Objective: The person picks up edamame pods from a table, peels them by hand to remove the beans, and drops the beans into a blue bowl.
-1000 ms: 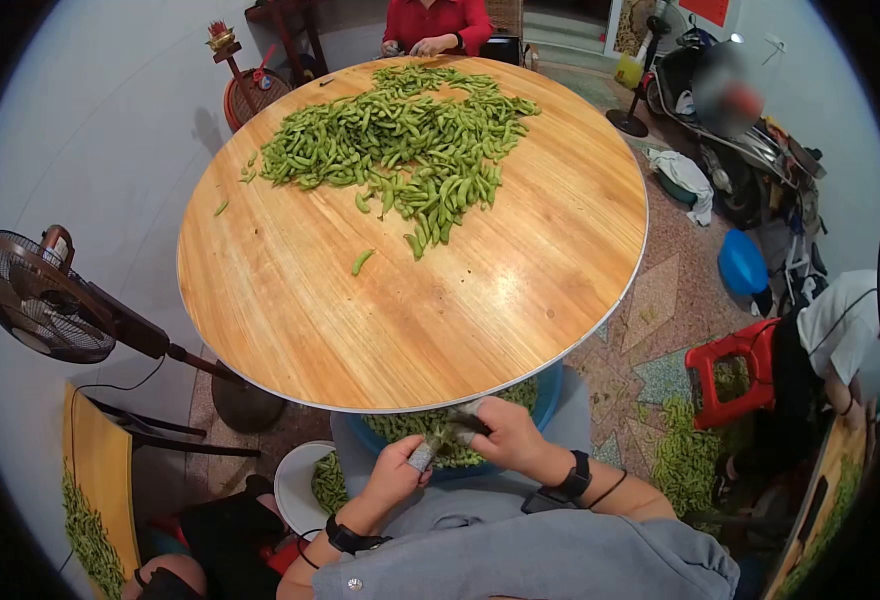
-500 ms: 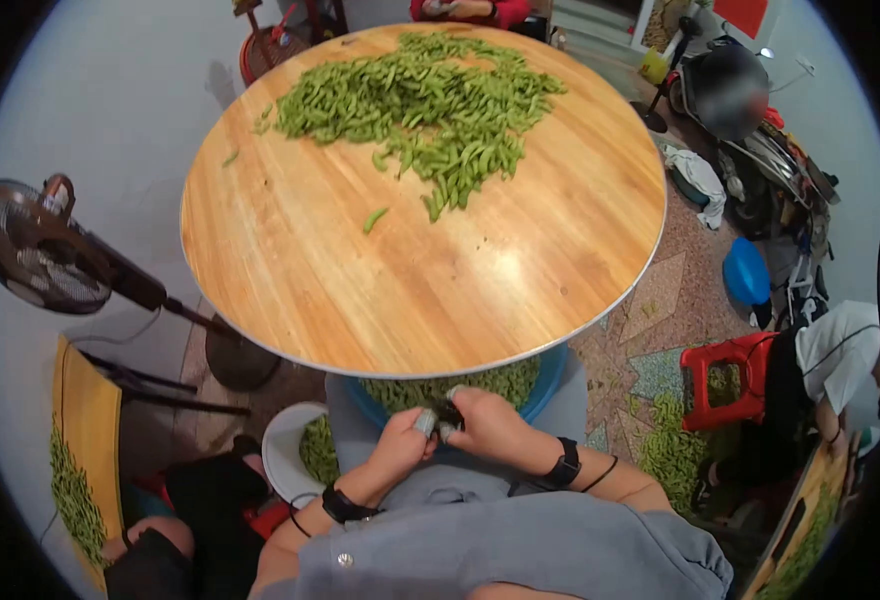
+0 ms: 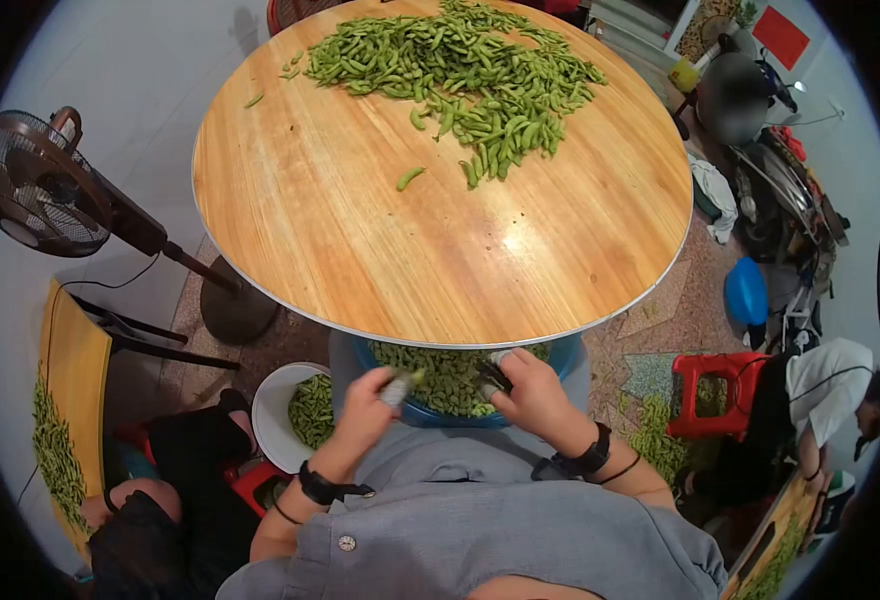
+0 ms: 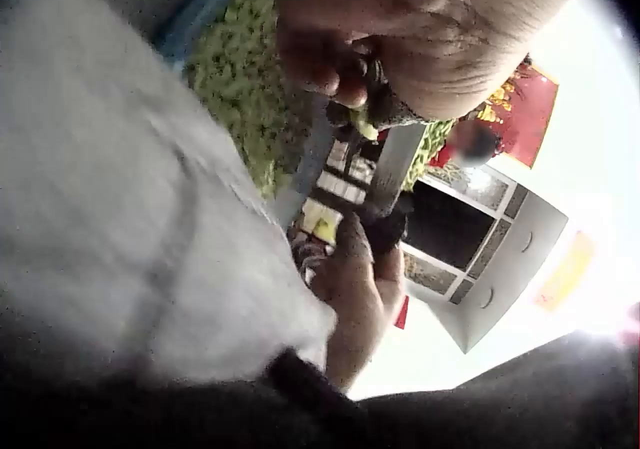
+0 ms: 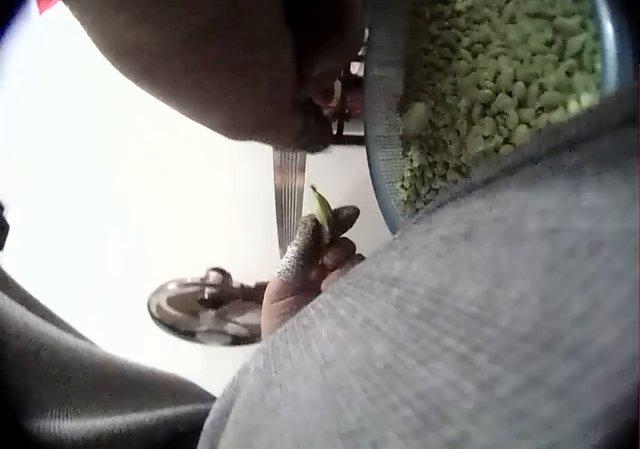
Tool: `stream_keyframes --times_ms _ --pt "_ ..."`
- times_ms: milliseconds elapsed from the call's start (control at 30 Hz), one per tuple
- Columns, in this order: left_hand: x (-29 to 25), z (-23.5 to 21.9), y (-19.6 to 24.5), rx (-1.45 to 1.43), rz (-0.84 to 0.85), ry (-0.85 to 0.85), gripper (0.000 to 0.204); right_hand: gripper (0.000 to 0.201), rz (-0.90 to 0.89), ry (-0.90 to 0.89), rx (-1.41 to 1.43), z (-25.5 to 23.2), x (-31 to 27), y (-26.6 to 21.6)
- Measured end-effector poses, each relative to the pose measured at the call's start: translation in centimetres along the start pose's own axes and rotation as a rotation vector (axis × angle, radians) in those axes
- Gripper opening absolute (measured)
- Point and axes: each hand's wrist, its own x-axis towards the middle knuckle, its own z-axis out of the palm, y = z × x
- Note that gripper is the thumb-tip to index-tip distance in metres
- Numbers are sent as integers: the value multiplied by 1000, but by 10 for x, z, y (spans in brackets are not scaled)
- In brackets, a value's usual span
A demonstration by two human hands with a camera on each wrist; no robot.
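My left hand [image 3: 365, 405] pinches a green soybean pod [image 5: 322, 209] between the thumb and a finger, whose tips wear grey and dark wraps. My right hand [image 3: 535, 395] is to the right, a short way off, also with wrapped fingertips. Something dark shows between its thumb and finger; I cannot tell whether it is held or part of the wraps. Below both hands, at my lap, a blue basin [image 5: 378, 134] contains many light green shelled beans [image 5: 520, 79].
A round wooden table [image 3: 360, 260] is just ahead, with a heap of pods [image 3: 460, 60] toward its far side. A white bucket [image 3: 268, 410] with green pods stands left, near a standing fan [image 3: 50, 185]. At right are a red stool [image 3: 690, 390] and a person in white [image 3: 825, 375].
My hands were close together and have moved apart, left hand leftward, right hand rightward. The head view has tilted down, so the table sits higher in it.
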Motion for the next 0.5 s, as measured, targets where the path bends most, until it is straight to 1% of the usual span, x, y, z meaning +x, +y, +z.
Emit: stream_keyframes --times_ms 33,100,133,167,200,233,267,300,333,400,433,500 --pt "-1 -16 -11 225 165 129 15 19 0 -8 -1 -7 7 -9" --pt "-10 -54 -31 531 329 301 27 17 9 -88 47 -25 32 -25" --pt "-20 -66 -29 529 324 305 27 15 -79 -64 64 -24 49 -21" --pt "-34 -78 -24 884 248 382 31 14 -148 -15 4 -29 68 -27" --pt "-45 -85 -20 1238 160 453 35 13 -119 -23 -29 -30 89 -29" --pt "-52 -90 -19 1236 154 458 35 15 -129 4 -35 -25 113 -25" --pt "-58 -93 -19 1255 74 493 38 17 -136 26 -80 -22 137 -27" --pt "-61 -96 -18 1273 -5 529 41 17 -56 -72 -133 -19 164 -28" --pt "-61 -99 -18 1273 -8 538 41 18 -31 -62 -154 -11 188 -26" --pt "-61 -97 -17 1138 139 496 35 19 -72 41 -205 10 228 -17" --pt "-60 -92 -8 1139 133 507 35 19 -82 37 -199 18 240 -15" --pt "-55 -75 17 802 307 415 24 21 20 122 -287 35 263 -12"
